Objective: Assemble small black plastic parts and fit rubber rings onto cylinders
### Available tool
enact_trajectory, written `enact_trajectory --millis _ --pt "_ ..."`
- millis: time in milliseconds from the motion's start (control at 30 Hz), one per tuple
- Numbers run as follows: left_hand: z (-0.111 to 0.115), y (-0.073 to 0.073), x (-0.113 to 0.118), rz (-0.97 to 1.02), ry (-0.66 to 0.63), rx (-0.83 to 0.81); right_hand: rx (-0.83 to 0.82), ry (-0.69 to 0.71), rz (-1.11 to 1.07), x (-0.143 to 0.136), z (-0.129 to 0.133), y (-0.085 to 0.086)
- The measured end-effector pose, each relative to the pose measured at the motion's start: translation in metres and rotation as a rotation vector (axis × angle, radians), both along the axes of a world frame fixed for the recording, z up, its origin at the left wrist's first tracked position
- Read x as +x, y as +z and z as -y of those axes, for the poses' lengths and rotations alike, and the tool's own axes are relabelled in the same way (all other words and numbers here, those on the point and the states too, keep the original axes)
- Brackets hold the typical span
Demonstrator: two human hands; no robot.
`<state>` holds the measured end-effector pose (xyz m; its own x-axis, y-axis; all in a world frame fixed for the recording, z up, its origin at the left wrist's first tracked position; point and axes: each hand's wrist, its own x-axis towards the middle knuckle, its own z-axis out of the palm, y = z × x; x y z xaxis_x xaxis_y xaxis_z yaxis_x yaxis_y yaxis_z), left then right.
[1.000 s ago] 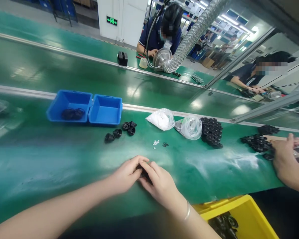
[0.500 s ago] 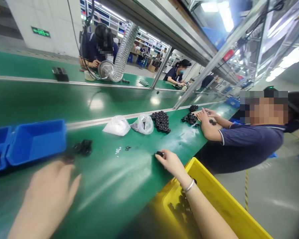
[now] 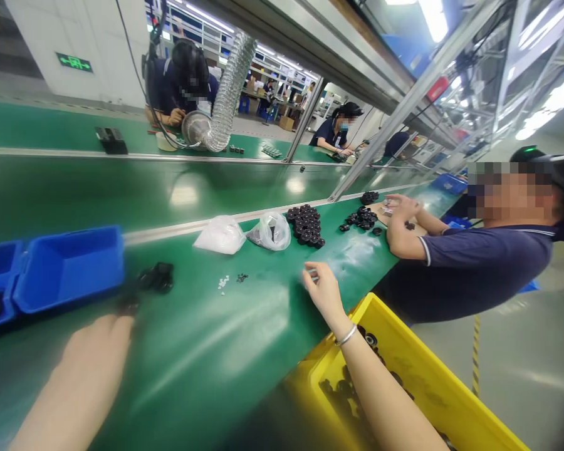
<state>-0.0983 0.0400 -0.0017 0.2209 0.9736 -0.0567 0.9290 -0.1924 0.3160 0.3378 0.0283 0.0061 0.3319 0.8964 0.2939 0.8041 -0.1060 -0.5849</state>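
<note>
On the left, my left hand reaches over the green bench with its fingers drawn together. At its fingertips is a small black part, blurred and partly hidden. Just beyond lies a cluster of black parts. My right hand, a silver bangle on its wrist, hovers over the bench with fingers curled toward the thumb; whatever may be between them is hidden. Its forearm crosses above a yellow bin with black round parts inside. Past the fingers sits a pile of black round parts.
Blue bins stand at the left. Two plastic bags, one white and one greyish, rest near the rail. Small white pieces and tiny black pieces lie mid-bench. A co-worker works at the right beside more black parts.
My right hand has risen slightly away from me and its fingers have curled; the black part it held is no longer visible. My left thumb has drawn in toward the fingers.
</note>
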Motion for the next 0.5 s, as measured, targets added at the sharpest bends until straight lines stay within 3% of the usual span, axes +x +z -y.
enact_trajectory --millis 133,333,433,500 --pt "0.015 0.003 0.015 0.078 -0.072 0.023 -0.125 0.349 -0.115 -0.062 -0.009 0.003" --pt "0.02 0.02 0.037 0.567 -0.21 -0.32 -0.171 0.604 -0.099 -0.128 -0.028 0.004" --pt "0.023 0.032 0.05 0.835 -0.152 -0.543 -0.104 0.719 0.026 -0.139 -0.034 0.006" --pt "0.025 0.038 0.056 1.03 -0.042 -0.737 -0.08 0.748 0.089 -0.143 -0.036 0.005"
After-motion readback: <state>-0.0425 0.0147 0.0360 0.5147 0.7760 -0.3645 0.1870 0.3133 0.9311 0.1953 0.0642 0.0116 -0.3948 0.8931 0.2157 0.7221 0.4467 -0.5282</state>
